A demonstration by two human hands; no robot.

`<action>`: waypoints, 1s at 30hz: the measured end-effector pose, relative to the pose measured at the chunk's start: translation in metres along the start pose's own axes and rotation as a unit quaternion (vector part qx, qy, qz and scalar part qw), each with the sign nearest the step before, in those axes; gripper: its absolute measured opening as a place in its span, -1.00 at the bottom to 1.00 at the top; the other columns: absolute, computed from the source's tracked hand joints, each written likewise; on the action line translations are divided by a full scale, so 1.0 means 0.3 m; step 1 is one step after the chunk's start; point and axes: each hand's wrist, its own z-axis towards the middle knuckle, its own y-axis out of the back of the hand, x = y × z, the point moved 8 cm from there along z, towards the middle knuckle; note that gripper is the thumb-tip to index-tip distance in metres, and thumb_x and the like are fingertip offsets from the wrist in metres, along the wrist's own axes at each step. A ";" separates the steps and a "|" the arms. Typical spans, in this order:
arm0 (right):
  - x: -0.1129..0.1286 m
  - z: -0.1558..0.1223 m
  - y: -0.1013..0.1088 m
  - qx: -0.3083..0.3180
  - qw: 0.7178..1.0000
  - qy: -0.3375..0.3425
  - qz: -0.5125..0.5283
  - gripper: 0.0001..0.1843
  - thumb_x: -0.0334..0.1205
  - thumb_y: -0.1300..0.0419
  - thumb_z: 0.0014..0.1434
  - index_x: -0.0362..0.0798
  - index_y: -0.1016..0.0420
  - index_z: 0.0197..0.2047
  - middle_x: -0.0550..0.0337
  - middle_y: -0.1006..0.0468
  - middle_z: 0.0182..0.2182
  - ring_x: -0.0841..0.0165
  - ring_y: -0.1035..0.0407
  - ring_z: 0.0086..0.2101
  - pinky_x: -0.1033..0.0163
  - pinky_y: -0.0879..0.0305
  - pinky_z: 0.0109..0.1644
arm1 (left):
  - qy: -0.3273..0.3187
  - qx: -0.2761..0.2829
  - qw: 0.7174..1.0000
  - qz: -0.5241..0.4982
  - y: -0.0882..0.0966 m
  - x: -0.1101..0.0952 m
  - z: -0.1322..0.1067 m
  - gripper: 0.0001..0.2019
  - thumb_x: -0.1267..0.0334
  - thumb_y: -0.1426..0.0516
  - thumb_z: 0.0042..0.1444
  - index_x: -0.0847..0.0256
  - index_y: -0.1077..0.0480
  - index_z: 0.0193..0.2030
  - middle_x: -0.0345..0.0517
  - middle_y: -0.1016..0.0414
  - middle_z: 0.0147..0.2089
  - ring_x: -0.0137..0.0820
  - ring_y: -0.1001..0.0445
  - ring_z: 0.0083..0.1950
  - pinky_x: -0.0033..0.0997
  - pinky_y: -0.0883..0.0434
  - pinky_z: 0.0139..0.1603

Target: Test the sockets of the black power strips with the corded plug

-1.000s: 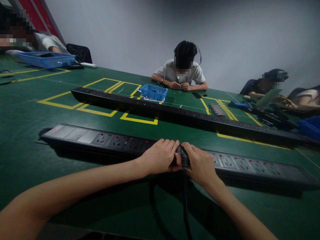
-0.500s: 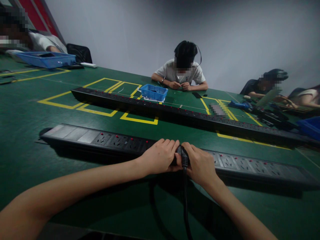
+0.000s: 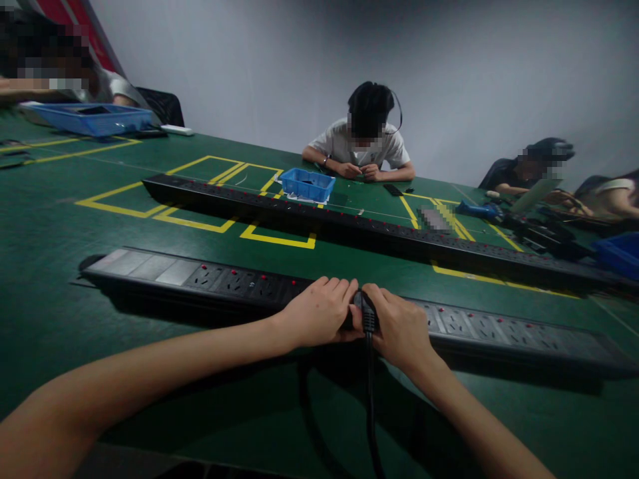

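A long black power strip (image 3: 234, 283) with rows of sockets and small red parts lies across the green table in front of me. Over its middle, my left hand (image 3: 324, 309) and my right hand (image 3: 402, 326) meet around a black power plug (image 3: 368, 311). Both hands are closed, with fingers curled over the strip's far side and thumbs near its front. The plug's black cord (image 3: 370, 399) hangs down toward me between my forearms. Whether the plug's pins are fully in a socket is hidden by the plug and my fingers.
Behind lies a second long black power strip (image 3: 349, 223), running to the right edge. A small blue basket (image 3: 307, 186) stands beyond it, a larger blue tray (image 3: 94, 120) at far left. Another person (image 3: 369, 133) sits opposite; more people sit at both sides. Yellow tape marks the table.
My hands, the plug and the strip look unmoved. At far left, the other person has shifted to the right, head and arm included.
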 end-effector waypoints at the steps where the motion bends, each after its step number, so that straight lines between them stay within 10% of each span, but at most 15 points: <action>1: 0.001 0.000 0.001 0.000 1.000 0.001 0.001 -0.72 -0.11 -0.02 0.10 -0.06 -0.31 -0.16 0.16 -0.45 -0.38 0.36 -0.29 -0.43 0.32 0.08 -0.44 | 0.001 0.000 1.000 -0.001 0.001 0.001 0.000 -0.39 -0.07 0.10 0.10 0.49 -0.18 0.06 0.22 -0.31 -0.02 -0.13 -0.30 -0.05 -0.22 -0.21 -0.11; 30: 0.002 0.001 0.007 -0.007 1.000 0.005 0.000 -0.74 -0.14 0.01 0.11 -0.06 -0.31 -0.16 0.16 -0.45 -0.40 0.38 -0.28 -0.45 0.32 0.09 -0.45 | -0.001 0.002 1.000 0.000 -0.003 0.002 -0.003 -0.33 -0.11 0.12 0.10 0.51 -0.12 0.12 0.24 -0.31 -0.02 -0.14 -0.31 -0.06 -0.23 -0.20 -0.13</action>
